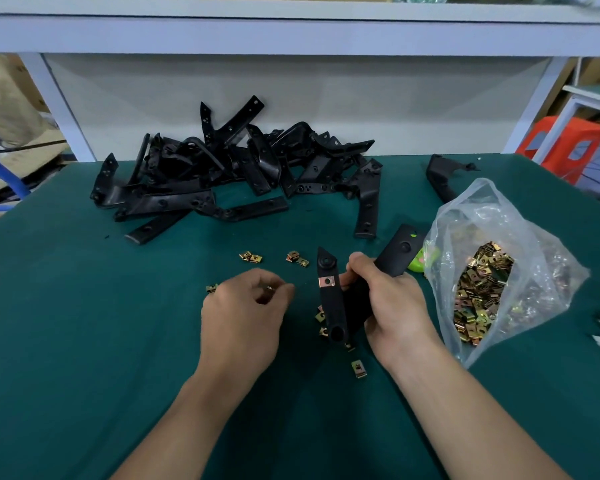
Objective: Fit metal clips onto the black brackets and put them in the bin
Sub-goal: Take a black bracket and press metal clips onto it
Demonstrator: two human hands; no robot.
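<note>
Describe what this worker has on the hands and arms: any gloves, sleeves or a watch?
Nothing that shows. The left hand and right hand are bare, without gloves. The left forearm and right forearm are uncovered down to the picture's bottom edge: no sleeves, no watch or band on either wrist.

Head-worn wide-angle view, facing forward and down, close over the green table [84,306]

Small factory assembly station: green-matted surface [84,306] w/ a heap of black brackets [222,168], plastic bag [499,216] of loose metal clips [478,292], white shelf frame [291,32] overhead, cardboard boxes [7,98] and orange stool [561,143] in bg.
</note>
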